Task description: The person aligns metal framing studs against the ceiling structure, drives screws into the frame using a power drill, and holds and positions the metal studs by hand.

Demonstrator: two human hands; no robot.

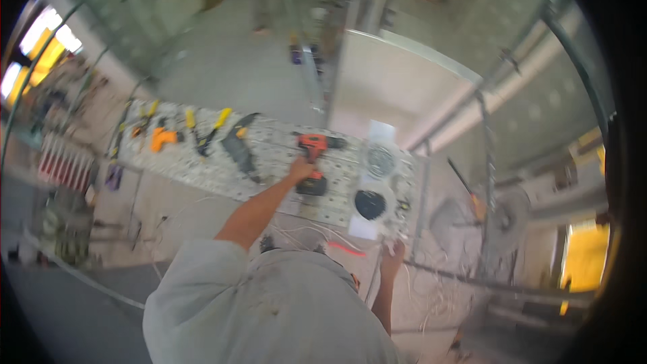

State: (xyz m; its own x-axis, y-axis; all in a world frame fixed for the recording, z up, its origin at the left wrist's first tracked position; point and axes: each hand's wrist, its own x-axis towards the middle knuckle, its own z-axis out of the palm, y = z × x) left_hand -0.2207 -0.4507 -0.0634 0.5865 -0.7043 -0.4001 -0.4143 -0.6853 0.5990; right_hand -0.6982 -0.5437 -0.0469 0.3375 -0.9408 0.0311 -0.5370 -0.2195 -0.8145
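I see the drill (313, 143) in the person's left hand (301, 170), over the long platform (195, 174). Two tubs (371, 205) sit on its right, one behind the other. Hand tools (162, 139) lie left. A big board (397, 84) stands behind.

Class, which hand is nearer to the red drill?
Left. The left hand is gripping the red drill; the right hand is apart from it, toward the lower right.

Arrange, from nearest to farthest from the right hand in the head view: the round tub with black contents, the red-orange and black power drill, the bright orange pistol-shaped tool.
1. Tub with black contents, ahead of the right hand.
2. Power drill, farther left, in the left hand.
3. Pistol-shaped tool, toward the platform's left end.
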